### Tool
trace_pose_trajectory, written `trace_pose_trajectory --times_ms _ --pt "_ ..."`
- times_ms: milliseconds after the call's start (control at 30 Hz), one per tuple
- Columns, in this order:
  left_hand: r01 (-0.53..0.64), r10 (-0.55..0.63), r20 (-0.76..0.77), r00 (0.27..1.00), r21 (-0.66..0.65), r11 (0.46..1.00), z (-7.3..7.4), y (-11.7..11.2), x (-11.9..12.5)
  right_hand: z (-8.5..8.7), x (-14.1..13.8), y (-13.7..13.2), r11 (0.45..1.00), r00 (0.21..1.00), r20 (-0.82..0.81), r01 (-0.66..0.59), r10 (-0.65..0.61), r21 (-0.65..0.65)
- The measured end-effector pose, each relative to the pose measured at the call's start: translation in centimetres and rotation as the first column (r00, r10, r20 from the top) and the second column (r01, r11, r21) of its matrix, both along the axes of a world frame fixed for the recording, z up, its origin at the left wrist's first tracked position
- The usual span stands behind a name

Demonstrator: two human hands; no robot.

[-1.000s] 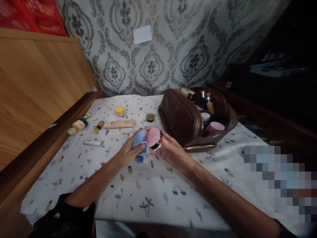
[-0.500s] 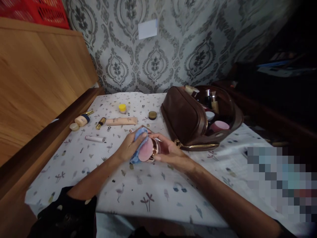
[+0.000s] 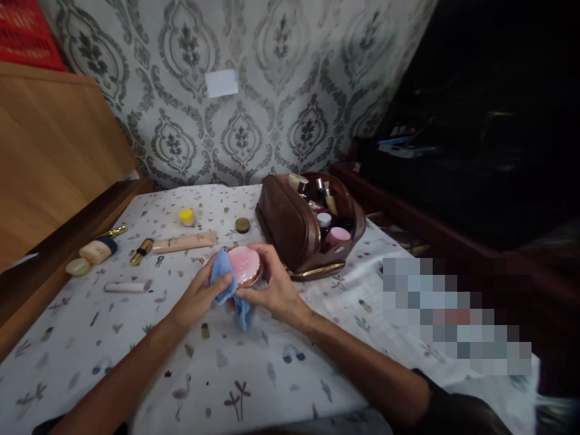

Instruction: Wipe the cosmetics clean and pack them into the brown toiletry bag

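Observation:
Over the middle of the cloth-covered table, my right hand [image 3: 280, 289] grips a round cosmetic jar [image 3: 245, 263] with a shiny pink lid and a gold rim. The lid is tilted up toward me. My left hand [image 3: 197, 296] is closed on a blue cloth [image 3: 222, 277], which presses against the left side of the jar and hangs down below it. Some fingers of both hands are hidden behind the jar and cloth. Just behind my left hand lies a peach squeeze tube [image 3: 185, 243].
An open brown makeup bag [image 3: 287, 226] full of cosmetics stands behind my right hand. Around the left are a yellow-lidded pot [image 3: 186, 217], a small dark pot [image 3: 242, 225], a black-and-gold tube [image 3: 142, 251], a white tube [image 3: 128, 286] and a dark-capped bottle [image 3: 97, 249]. Wooden furniture [image 3: 54, 127] borders the left.
The jar has turned so its pink lid faces more upward, and the cloth has slid to its left edge, with a corner now hanging below. The camera view has swung right.

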State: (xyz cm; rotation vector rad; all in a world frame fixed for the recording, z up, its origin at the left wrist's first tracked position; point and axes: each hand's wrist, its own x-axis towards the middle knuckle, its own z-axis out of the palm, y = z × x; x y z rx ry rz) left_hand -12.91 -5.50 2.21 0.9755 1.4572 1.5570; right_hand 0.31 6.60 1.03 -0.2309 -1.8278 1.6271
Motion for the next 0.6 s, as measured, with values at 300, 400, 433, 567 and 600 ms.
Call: trace_pose_trajectory --times_ms 300,400,433,567,600 --pt "-0.242 0.245 0.022 0.969 -0.090 0.966 0.1 0.3 -0.1 -0.5 0.5 -0.4 0.969 0.992 0.098 0.049 -0.075 0.243" --pt "-0.347 0.347 -0.016 0.938 -0.111 0.931 -0.3 0.2 -0.4 -0.9 0.4 -0.4 0.960 0.994 0.102 0.012 -0.042 0.280" --pt "-0.351 0.349 -0.038 0.936 -0.111 0.930 -0.3 0.1 -0.5 -1.0 0.4 -0.5 0.957 0.995 0.094 0.017 -0.046 0.289" --pt "-0.331 0.307 -0.263 0.915 -0.055 0.942 0.4 -0.1 -0.7 -0.8 0.4 -0.7 0.928 0.995 0.041 0.065 -0.086 0.367" --pt "-0.303 0.278 -0.338 0.899 -0.020 0.953 0.8 -0.2 -0.7 -0.6 0.4 -0.8 0.913 0.995 0.039 0.069 -0.093 0.402"
